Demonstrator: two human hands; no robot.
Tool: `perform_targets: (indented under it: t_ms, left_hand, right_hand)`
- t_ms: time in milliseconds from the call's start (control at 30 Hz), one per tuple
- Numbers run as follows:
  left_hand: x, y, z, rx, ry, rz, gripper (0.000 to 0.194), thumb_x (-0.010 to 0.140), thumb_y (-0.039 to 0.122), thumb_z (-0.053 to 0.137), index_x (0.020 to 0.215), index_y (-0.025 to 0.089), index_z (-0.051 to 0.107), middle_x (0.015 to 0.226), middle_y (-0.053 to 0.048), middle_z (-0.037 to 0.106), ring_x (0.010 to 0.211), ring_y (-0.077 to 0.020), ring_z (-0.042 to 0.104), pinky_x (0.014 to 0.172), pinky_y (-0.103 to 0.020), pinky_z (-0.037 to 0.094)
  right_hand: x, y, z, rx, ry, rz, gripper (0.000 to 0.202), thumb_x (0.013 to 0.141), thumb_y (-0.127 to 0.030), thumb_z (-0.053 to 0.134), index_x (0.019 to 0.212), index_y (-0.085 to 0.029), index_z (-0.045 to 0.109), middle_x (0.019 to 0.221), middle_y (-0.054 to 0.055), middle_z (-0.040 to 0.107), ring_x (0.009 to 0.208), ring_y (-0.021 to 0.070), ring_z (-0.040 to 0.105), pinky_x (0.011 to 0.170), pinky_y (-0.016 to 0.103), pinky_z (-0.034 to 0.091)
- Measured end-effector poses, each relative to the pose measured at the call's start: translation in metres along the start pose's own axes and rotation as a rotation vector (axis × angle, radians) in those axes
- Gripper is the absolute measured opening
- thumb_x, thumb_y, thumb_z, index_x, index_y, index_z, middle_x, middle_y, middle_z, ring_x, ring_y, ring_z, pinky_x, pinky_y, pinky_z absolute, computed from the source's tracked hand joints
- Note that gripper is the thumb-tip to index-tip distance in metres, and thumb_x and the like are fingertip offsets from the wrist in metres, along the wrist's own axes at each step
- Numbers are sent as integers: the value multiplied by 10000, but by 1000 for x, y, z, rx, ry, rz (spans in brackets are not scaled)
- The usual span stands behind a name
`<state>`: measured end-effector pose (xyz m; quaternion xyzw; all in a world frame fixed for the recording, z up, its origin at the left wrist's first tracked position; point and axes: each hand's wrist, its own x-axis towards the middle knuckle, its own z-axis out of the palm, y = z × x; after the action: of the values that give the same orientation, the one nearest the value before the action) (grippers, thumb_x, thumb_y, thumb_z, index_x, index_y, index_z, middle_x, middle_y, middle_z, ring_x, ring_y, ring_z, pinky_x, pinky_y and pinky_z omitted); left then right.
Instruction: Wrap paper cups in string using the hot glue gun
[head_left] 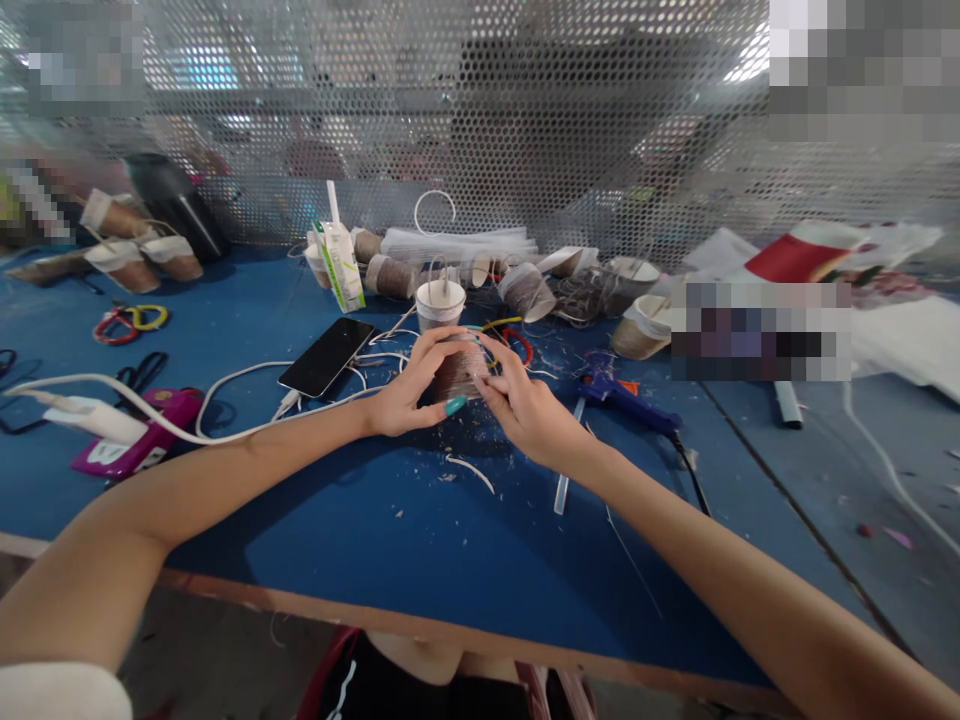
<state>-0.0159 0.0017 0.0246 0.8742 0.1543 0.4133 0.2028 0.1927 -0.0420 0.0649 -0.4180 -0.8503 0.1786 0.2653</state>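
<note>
Near the middle of the blue table, both hands are around a small cup wrapped in brown twine point(456, 376). My left hand point(416, 385) grips its left side, thumb low in front and fingers over the top. From the right, my right hand point(517, 400) has its fingers bent against the cup's side; whether a twine end is pinched there I cannot make out. Just behind stands a white-rimmed cup point(440, 302) with a wire handle. A blue glue gun point(630, 402) lies to the right of my right hand, and a white scrap strip point(472, 472) lies in front.
A black phone point(327, 356) with white cables lies left, beyond a magenta power strip point(154, 430). Scissors point(129, 322) rest farther left. Several wrapped cups point(527, 291), a drink carton point(341, 264) and white sticks point(457, 243) line the back, before a perforated metal screen point(390, 130).
</note>
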Motion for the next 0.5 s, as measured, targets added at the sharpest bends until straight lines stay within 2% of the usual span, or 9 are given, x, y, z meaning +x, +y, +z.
perform_targets:
  t_ms: [100,233,433,500]
  left_hand:
    - [0,-1,1,18,1,-11,650,893,565,471,1442,276,278,1429,-143,273,1390,-357,270,1162,-618,267]
    - [-1,-2,3,37,19,-27,640,888,559,484,1428,271,297,1423,-141,281,1382,-351,284,1155,-606,286]
    - [0,-3,4,25,29,-29,623,897,578,461,1421,274,311,1419,-138,283,1374,-353,289,1147,-605,294]
    - [0,-2,3,14,24,-29,626,900,589,445,1425,274,311,1420,-136,280,1377,-353,284,1147,-602,295]
  right_hand:
    - [0,2,1,-76,-16,14,610,990,-332,296,1528,-60,206,881,146,746,654,222,679,609,318,487]
    - [0,4,2,-143,3,8,608,992,-341,274,1518,-40,226,828,148,750,742,260,706,608,325,489]
    - [1,8,4,-228,7,3,599,997,-355,257,1517,-59,243,920,172,753,700,239,697,575,308,475]
    - [1,8,4,-245,7,14,598,1001,-369,257,1512,-60,249,893,168,750,686,239,692,574,310,470]
